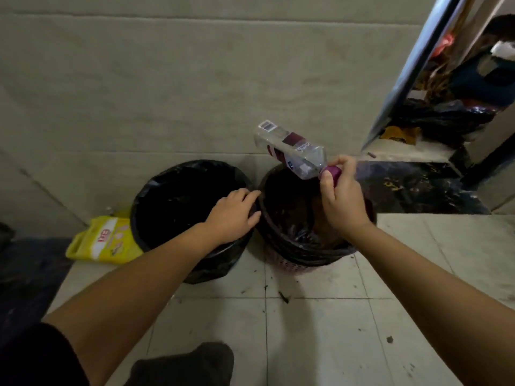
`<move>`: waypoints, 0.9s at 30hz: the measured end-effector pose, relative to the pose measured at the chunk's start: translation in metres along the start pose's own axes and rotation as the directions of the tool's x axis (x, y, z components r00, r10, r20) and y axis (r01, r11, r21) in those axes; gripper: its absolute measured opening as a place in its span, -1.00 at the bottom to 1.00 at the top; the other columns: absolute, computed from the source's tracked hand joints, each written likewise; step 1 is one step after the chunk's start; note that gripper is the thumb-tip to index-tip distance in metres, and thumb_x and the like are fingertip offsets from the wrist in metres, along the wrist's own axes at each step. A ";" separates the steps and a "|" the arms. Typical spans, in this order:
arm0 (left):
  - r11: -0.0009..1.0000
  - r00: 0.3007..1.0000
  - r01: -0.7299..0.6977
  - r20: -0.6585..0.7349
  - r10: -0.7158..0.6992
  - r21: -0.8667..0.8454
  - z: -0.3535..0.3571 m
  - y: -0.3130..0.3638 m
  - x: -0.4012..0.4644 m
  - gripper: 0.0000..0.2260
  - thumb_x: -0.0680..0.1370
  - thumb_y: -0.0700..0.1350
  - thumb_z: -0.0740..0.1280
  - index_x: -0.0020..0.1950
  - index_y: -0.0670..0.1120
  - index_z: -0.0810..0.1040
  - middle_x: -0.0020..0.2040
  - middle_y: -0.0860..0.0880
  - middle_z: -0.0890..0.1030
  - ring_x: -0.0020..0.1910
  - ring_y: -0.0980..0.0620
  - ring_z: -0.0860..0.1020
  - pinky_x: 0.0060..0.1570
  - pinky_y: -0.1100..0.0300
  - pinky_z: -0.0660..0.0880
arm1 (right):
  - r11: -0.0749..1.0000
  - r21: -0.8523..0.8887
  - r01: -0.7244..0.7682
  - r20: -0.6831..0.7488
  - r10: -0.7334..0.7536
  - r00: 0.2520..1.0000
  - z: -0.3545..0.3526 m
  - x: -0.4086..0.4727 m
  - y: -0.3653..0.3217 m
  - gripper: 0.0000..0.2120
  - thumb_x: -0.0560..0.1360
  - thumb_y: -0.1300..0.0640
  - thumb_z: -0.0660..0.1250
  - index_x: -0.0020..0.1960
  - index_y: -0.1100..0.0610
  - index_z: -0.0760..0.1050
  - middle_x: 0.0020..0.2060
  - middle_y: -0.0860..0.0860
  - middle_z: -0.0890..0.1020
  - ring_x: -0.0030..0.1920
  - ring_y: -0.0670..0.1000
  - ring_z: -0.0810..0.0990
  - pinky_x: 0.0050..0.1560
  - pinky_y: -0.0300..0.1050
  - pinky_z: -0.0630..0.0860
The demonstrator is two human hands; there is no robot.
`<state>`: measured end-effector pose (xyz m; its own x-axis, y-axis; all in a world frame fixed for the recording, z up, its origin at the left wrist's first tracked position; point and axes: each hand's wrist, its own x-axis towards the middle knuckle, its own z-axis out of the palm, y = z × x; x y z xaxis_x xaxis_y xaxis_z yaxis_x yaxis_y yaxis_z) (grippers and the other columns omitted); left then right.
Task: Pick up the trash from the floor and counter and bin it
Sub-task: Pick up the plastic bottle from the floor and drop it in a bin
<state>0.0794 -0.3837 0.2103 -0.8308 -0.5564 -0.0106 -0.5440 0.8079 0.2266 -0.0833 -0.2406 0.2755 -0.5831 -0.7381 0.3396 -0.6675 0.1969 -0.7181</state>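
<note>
My right hand (341,199) grips the purple cap end of a clear, empty plastic bottle (289,149) with a maroon label, held tilted above the right bin (281,246), a pinkish basket lined with a black bag. My left hand (234,213) rests with curled fingers on the rim where the left bin (156,196), also lined in black plastic, meets the right one. It holds nothing that I can see. Both bins stand against a beige tiled wall.
A yellow plastic jug (103,240) lies on the floor left of the left bin. Small dark scraps (284,296) dot the white floor tiles. At upper right, a metal door frame (412,68) opens onto black bags and clutter. My dark-socked foot (189,363) is at the bottom.
</note>
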 end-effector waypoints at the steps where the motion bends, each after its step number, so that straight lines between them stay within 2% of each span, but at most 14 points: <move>1: 0.998 0.998 0.060 0.014 -0.059 -0.021 0.003 -0.008 -0.020 -0.51 0.60 0.09 0.12 0.49 -0.05 0.18 0.42 -0.12 0.34 0.38 -0.14 0.34 0.30 -0.05 0.42 | 0.999 0.016 0.037 0.051 -0.038 0.998 0.013 0.004 -0.010 -0.79 0.61 0.14 0.10 0.20 0.21 0.25 -0.25 0.02 0.50 -0.35 0.02 0.49 -0.27 -0.04 0.39; 3: 0.986 0.985 0.159 0.077 -0.156 -0.043 0.014 -0.026 -0.055 -0.52 0.61 0.13 0.09 0.48 -0.03 0.19 0.39 -0.10 0.38 0.35 -0.13 0.38 0.23 -0.05 0.46 | 0.995 0.023 0.095 0.165 -0.097 0.981 0.043 0.007 -0.027 -0.79 0.61 0.13 0.10 0.20 0.21 0.25 -0.28 0.04 0.50 -0.36 0.08 0.48 -0.33 -0.03 0.36; 5: 0.980 0.975 0.198 0.105 -0.197 0.005 0.031 -0.042 -0.085 -0.53 0.60 0.15 0.08 0.42 -0.05 0.31 0.27 -0.10 0.50 0.24 -0.14 0.49 0.09 -0.04 0.52 | 0.991 0.011 0.135 0.270 -0.133 0.954 0.075 0.007 -0.040 -0.78 0.60 0.12 0.11 0.19 0.20 0.25 -0.27 0.08 0.53 -0.33 0.14 0.51 -0.33 0.01 0.41; 7: 0.985 0.994 0.107 0.008 -0.109 0.136 0.046 -0.055 -0.107 -0.55 0.53 0.17 0.08 0.16 -0.09 0.57 -0.07 -0.10 0.67 -0.09 -0.12 0.66 -0.20 0.06 0.57 | 0.987 -0.003 0.158 0.348 -0.147 0.926 0.108 0.006 -0.049 -0.77 0.60 0.09 0.13 0.20 0.18 0.25 -0.18 0.15 0.58 -0.23 0.21 0.58 -0.24 0.10 0.49; 8: 0.970 0.996 0.089 -0.026 -0.085 0.226 0.055 -0.063 -0.114 -0.57 0.48 0.16 0.10 0.00 -0.08 0.63 -0.24 -0.06 0.68 -0.26 -0.09 0.66 -0.33 0.14 0.55 | 0.986 -0.016 0.165 0.390 -0.146 0.909 0.124 0.006 -0.052 -0.76 0.59 0.08 0.14 0.20 0.16 0.26 -0.12 0.17 0.59 -0.18 0.21 0.59 -0.21 0.09 0.50; 10: 0.945 0.990 0.079 -0.133 -0.038 0.318 0.066 -0.073 -0.119 -0.64 0.45 0.12 0.13 -0.16 -0.05 0.63 -0.37 -0.01 0.64 -0.39 -0.03 0.62 -0.41 0.21 0.49 | 0.981 -0.047 0.190 0.495 -0.143 0.857 0.158 0.007 -0.051 -0.77 0.59 0.10 0.16 0.21 0.15 0.27 -0.01 0.17 0.59 -0.13 0.17 0.57 -0.19 0.00 0.45; 12: 0.936 0.981 0.036 -0.190 0.034 0.351 0.069 -0.076 -0.119 -0.67 0.48 0.10 0.14 -0.17 -0.04 0.62 -0.36 0.00 0.63 -0.38 -0.01 0.60 -0.39 0.23 0.49 | 0.966 -0.084 0.243 0.605 -0.144 0.783 0.192 0.008 -0.047 -0.78 0.58 0.12 0.18 0.19 0.14 0.28 0.03 0.18 0.56 -0.10 0.16 0.56 -0.17 0.00 0.43; 14: 0.931 0.971 0.009 -0.227 0.079 0.364 0.070 -0.076 -0.118 -0.68 0.50 0.10 0.13 -0.16 -0.05 0.60 -0.34 0.00 0.62 -0.37 -0.02 0.59 -0.37 0.22 0.48 | 0.943 -0.142 0.302 0.703 -0.119 0.702 0.222 0.011 -0.039 -0.78 0.58 0.14 0.19 0.20 0.15 0.28 0.04 0.22 0.54 -0.05 0.23 0.56 -0.08 0.08 0.48; 17: 0.936 0.959 -0.016 -0.260 0.114 0.351 0.071 -0.077 -0.117 -0.70 0.51 0.09 0.12 -0.16 -0.05 0.56 -0.32 0.00 0.61 -0.35 -0.03 0.58 -0.37 0.21 0.46 | 0.874 -0.277 0.400 0.814 -0.008 0.581 0.258 0.008 -0.020 -0.73 0.55 0.19 0.20 0.23 0.16 0.25 0.11 0.27 0.49 0.02 0.30 0.53 0.02 0.14 0.48; 19: 0.943 0.959 -0.040 -0.253 0.129 0.329 0.070 -0.076 -0.118 -0.71 0.52 0.08 0.11 -0.16 -0.05 0.55 -0.31 0.00 0.61 -0.35 -0.02 0.57 -0.37 0.21 0.44 | 0.818 -0.353 0.453 0.850 0.078 0.521 0.274 0.004 -0.007 -0.66 0.53 0.20 0.21 0.26 0.16 0.23 0.16 0.29 0.46 0.07 0.30 0.52 0.07 0.15 0.47; 22: 0.945 0.964 -0.042 -0.235 0.124 0.326 0.069 -0.076 -0.118 -0.70 0.52 0.06 0.10 -0.16 -0.05 0.55 -0.31 0.00 0.61 -0.35 -0.02 0.57 -0.37 0.18 0.44 | 0.756 -0.435 0.488 0.861 0.191 0.471 0.287 0.007 0.000 -0.51 0.53 0.19 0.22 0.40 0.14 0.12 0.23 0.32 0.44 0.17 0.30 0.50 0.17 0.19 0.47; 24: 0.942 0.965 -0.034 -0.233 0.118 0.334 0.068 -0.077 -0.118 -0.71 0.52 0.06 0.11 -0.16 -0.05 0.55 -0.31 -0.01 0.61 -0.35 -0.02 0.57 -0.37 0.17 0.44 | 0.715 -0.454 0.531 0.876 0.249 0.413 0.290 0.011 0.002 -0.44 0.54 0.17 0.23 0.45 0.20 0.07 0.27 0.34 0.43 0.24 0.29 0.48 0.23 0.18 0.44; 27: 0.939 0.972 -0.040 -0.204 0.116 0.342 0.065 -0.074 -0.118 -0.72 0.52 0.06 0.12 -0.15 -0.05 0.55 -0.31 0.00 0.61 -0.36 -0.01 0.57 -0.37 0.20 0.44 | 0.675 -0.465 0.573 0.883 0.311 0.352 0.281 0.007 0.004 -0.51 0.56 0.13 0.24 0.43 0.23 0.19 0.33 0.28 0.42 0.30 0.24 0.44 0.29 0.10 0.39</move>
<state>0.2107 -0.3653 0.1313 -0.8467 -0.4868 0.2147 -0.5176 0.8471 -0.1203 0.0404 -0.4269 0.1043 -0.0034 -0.7682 -0.6402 -0.9999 0.0103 -0.0070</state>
